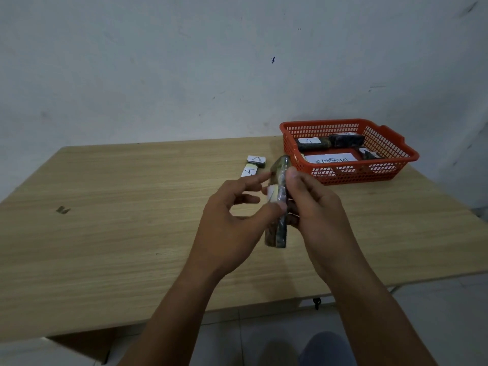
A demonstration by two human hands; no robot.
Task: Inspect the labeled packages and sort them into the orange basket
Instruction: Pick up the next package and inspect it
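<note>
Above the table's middle I hold a dark flat package (280, 207) on edge between both hands. My left hand (232, 220) pinches its left face near a white label with thumb and fingertips. My right hand (314, 207) grips its right side, thumb on the upper edge. Two more packages labeled "A" (255, 161) (249, 171) lie on the table just beyond. The orange basket (388, 169) stands at the back right and holds three dark packages, one of them (313, 143) labeled "A", plus a white card reading "ABNORMAL" (331, 158).
The wooden table (118, 207) stands against a pale wall (184, 62). A small dark mark (62, 210) is on its left part. Tiled floor and my knee (327, 350) show below the table's near edge.
</note>
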